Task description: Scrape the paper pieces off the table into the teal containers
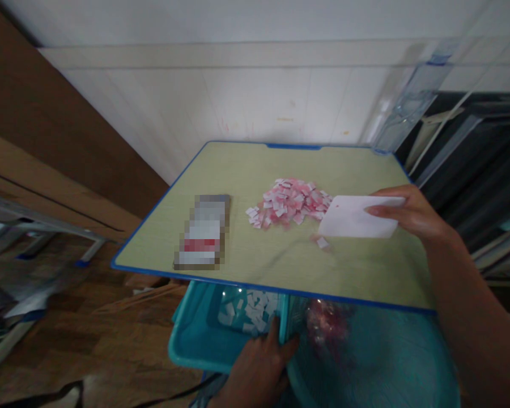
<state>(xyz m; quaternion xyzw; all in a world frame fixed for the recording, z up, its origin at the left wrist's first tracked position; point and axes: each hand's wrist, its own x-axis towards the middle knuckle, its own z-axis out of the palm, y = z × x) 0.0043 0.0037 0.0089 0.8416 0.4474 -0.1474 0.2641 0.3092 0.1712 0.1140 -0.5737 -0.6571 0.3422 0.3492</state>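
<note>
My right hand (412, 212) pinches a white sheet of stiff paper or card (361, 218) between thumb and fingers, over the right side of the table. The card's left end is against the edge of a pile of small pink and white paper-like pieces (293, 201). One loose piece (322, 243) lies just below the card. Under the table's front edge, my left hand (261, 362) is closed around the rim of a teal basin (212, 362). Inside the basin are several small white pieces (259, 309).
The pale-green table (238, 164) has a blue edge and stands against a white wall. A blurred phone-like object (204, 229) lies at its left. A clear plastic bottle (412, 102) stands at the back right corner. A second teal basin (386, 362) holds a red bundle in clear plastic (327, 323).
</note>
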